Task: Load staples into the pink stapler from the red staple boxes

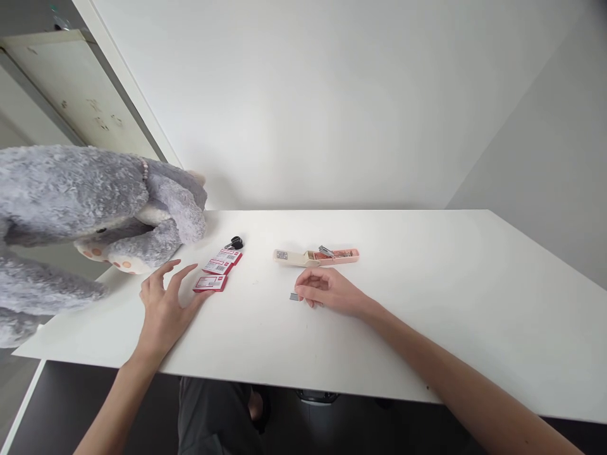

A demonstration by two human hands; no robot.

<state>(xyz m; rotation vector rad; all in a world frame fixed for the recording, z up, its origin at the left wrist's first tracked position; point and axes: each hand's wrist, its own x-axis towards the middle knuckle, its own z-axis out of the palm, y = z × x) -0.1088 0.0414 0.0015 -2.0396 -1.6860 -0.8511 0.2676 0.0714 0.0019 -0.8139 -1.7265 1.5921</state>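
Note:
An opened stapler, cream and pink, lies flat on the white table. Just in front of it my right hand rests with its fingers curled, pinching a small grey strip of staples at its fingertips. My left hand lies on the table with fingers spread, holding nothing, its fingertips close to the nearest of three red and white staple boxes set in a diagonal row.
A large grey plush toy sprawls over the table's left end. A small black object sits beyond the boxes. The table's front edge runs just under my forearms, and a white wall stands behind.

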